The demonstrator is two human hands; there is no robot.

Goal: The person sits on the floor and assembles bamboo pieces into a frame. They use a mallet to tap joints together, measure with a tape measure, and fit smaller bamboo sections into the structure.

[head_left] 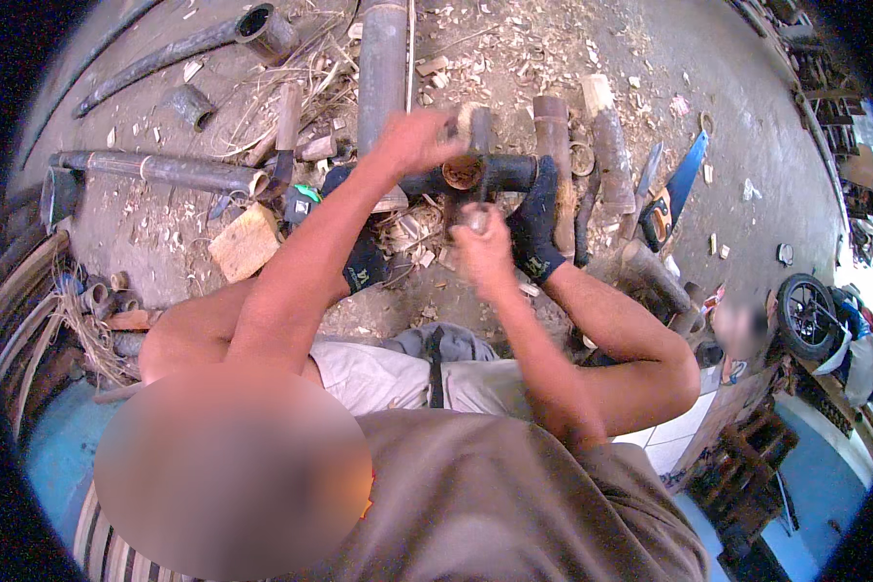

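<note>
In front of me a dark bamboo tube [519,173] lies crosswise between my feet in black socks. A short bamboo piece with a round open end [464,173] crosses it at the middle. My left hand [422,141] is closed at the far side of the joint, against a pale-ended bamboo piece [477,124]. On the near side, my right hand [485,250] is closed round a tool handle [474,219]. The tool's working end is blurred against the dark bamboo, so its kind is unclear.
A blue-bladed handsaw [684,179] lies to the right, beside bamboo lengths [611,155]. On the left are a wood block [244,242], a wooden-handled blade [286,126] and a long bamboo tube [184,173]. Another long tube [383,68] extends away from me. Wood chips [524,48] litter the floor.
</note>
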